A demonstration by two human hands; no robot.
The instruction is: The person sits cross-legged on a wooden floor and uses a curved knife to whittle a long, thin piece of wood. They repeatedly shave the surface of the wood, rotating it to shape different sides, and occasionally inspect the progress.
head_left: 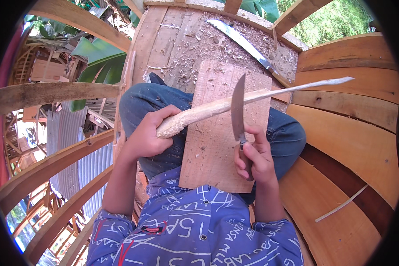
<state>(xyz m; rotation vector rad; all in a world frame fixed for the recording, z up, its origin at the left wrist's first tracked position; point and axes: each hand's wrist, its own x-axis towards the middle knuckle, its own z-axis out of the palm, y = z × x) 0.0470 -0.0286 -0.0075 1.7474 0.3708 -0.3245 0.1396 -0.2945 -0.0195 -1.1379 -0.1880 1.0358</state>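
Observation:
My left hand (151,135) is closed around the thick end of a pale wooden handle (199,113). From its far end a long, narrow metal blade (314,84) points to the right. In my right hand (258,155) is a knife (238,106) with a curved blade, its brown grip wrapped by my fingers. The knife blade stands upright and crosses the handle toward its narrower end; whether the two touch I cannot tell. Beneath both lies a wooden board (208,164) across my lap, with bits of shavings on it.
A large machete (241,40) lies on the plank floor among wood shavings (199,48). Slatted wooden railings (53,95) rise at the left, and a plank wall (346,128) stands at the right. A thin stick (341,204) rests against the right-hand planks.

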